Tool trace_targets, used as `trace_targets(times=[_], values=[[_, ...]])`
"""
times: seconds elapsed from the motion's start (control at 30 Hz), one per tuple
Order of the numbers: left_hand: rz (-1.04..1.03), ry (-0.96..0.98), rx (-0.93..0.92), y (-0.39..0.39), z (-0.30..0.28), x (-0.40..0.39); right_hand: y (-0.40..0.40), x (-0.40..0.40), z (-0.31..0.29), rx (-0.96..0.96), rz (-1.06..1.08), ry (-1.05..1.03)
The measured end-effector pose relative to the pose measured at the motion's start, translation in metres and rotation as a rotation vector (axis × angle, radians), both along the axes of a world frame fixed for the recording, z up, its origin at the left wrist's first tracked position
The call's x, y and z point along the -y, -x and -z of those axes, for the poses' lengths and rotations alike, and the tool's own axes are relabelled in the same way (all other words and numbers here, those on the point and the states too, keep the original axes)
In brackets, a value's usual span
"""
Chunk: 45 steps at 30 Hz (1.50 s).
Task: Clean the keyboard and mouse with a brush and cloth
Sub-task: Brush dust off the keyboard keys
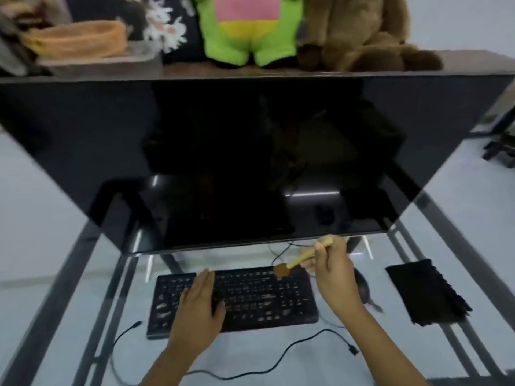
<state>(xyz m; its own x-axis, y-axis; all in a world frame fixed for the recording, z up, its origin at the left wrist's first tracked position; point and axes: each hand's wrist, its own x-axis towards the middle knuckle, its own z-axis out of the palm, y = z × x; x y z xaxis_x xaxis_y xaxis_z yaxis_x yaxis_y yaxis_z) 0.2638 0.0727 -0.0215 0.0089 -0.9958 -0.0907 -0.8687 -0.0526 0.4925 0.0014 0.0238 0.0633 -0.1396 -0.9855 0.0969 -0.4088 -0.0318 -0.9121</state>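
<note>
Mouse (pixel 362 288) half-hidden behind rt hand (pixel 331 270)

mouse (pixel 362 288) mostly hidden behind right hand (pixel 331 270), keyboard (pixel 250 296) legends blurred

The monitor (pixel 250 162) overhangs the keyboard (pixel 250 296) closely; bare table (pixel 69 316) left seems open.

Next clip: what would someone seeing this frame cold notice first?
The big dark monitor fills the middle, with a bright green plush toy and a brown one behind its top edge. Below it, on the glass desk, the left hand lies flat on the black keyboard while the right hand holds a brush at the keyboard's far right corner. A black cloth lies to the right.
</note>
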Motion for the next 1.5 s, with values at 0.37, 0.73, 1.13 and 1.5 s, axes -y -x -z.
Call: trace_targets(times=[0.37, 0.73, 1.13, 1.5], values=[[-0.28, -0.017, -0.127, -0.114, 0.045, -0.076, -0.157, -0.011, 0.039, -0.129, -0.306, -0.049], [-0.226, 0.054, -0.124, -0.124, 0.076, -0.065, -0.203, -0.015, 0.055, -0.477, -0.517, -0.046], [-0.221, 0.162, 0.007, -0.119, 0.088, -0.069, -0.214, -0.004, 0.065, -0.32, -0.485, -0.119], [-0.218, 0.161, -0.008, -0.12, 0.084, -0.068, -0.228, 0.018, 0.062, -0.407, -0.474, 0.019]])
